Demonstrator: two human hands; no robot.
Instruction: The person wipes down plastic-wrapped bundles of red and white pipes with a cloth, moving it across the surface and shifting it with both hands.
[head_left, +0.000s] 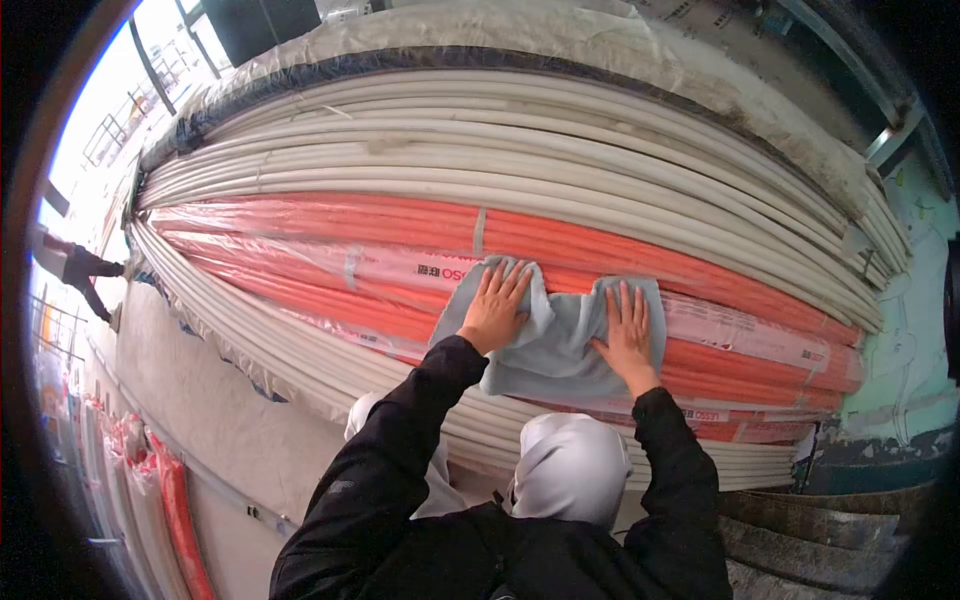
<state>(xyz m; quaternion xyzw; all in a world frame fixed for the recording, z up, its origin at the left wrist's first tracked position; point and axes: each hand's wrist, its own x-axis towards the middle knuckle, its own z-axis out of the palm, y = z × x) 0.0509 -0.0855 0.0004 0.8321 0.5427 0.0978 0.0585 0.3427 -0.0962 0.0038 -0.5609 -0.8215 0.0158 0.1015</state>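
Note:
A grey-blue cloth (pixel 560 340) lies spread over red pipes (pixel 400 308) bundled in clear plastic wrap. My left hand (pixel 496 308) rests flat on the cloth's left part, fingers stretched out and pointing away from me. On its right part lies my right hand (pixel 628 340), also flat with fingers apart. Between the two hands the cloth is rumpled into folds. Printed labels (pixel 445 270) show on the wrapped bundles beside the cloth.
Long white pipes (pixel 420 150) are stacked beyond the red bundles, with more white pipes (pixel 290 340) on the near side. Another person (pixel 80 268) stands at the far left. More wrapped pipes (pixel 170 510) are at lower left; steps (pixel 810 540) at lower right.

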